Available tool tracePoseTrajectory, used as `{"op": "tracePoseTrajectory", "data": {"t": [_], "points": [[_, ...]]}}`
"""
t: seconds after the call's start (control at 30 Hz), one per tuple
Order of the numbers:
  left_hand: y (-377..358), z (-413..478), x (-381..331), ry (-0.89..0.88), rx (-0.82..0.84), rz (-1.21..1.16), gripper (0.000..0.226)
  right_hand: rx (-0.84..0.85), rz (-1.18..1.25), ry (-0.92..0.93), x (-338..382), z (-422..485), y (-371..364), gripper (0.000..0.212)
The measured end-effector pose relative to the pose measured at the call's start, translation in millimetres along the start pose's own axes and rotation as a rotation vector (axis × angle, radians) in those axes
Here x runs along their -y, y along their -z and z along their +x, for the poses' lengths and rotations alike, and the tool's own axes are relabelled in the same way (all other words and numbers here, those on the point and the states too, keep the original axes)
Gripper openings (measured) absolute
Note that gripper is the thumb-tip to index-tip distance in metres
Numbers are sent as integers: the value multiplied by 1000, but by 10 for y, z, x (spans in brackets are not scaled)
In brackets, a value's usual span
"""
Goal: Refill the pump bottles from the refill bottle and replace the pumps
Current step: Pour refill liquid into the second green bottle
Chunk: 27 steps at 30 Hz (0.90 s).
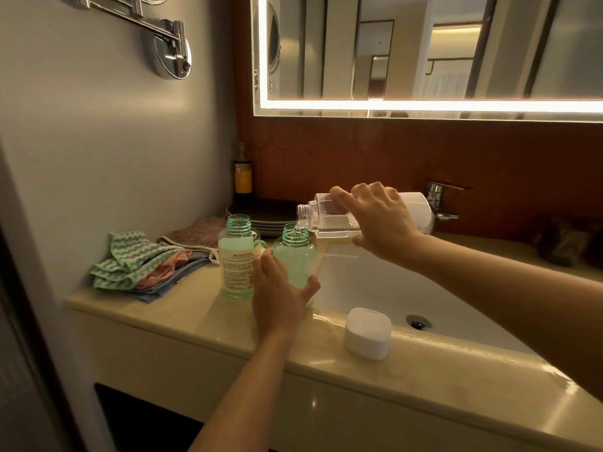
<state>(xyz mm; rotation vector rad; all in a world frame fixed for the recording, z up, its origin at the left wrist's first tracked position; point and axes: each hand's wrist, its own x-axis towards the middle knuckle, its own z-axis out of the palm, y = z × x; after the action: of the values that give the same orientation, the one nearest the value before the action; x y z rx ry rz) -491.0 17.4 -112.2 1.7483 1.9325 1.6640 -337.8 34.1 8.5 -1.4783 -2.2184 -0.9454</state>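
Clear plastic refill bottle (329, 220) tipped almost flat, a little clear liquid lying along its lower side. The right hand (381, 220) grips it from above, fingers (342, 195) wrapped over its body, neck right at the open green bottle (295, 256). The left hand (280, 295) clasps that one, part full of pale green liquid, on the surface (182, 308) beside the sink (375, 288). A second open bottle (238, 256), labelled, stands just left. A white cap (368, 332) rests at the sink's front edge.

Single head-worn wide-angle view, forward and down, close above the counter (208, 321) and sink (375, 282)
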Motion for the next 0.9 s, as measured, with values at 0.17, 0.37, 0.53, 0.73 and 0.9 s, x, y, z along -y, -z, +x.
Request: {"op": "tracePoseTrajectory", "data": {"t": [0.17,0.37,0.53,0.73,0.9], "points": [[2,0,1,0,3,-9,80,0,-5,3,-3,-6,17,75],[12,-8,-10,1,5,-13,79,8,-7,4,1,-7,32,75],[10,-8,-11,2,7,-15,79,7,-8,10,3,-5,42,75],[11,-4,-3,-1,13,-6,80,15,-19,15,1,-7,51,75],[-2,2,11,-3,9,-23,80,20,-20,10,5,-1,65,75]]}}
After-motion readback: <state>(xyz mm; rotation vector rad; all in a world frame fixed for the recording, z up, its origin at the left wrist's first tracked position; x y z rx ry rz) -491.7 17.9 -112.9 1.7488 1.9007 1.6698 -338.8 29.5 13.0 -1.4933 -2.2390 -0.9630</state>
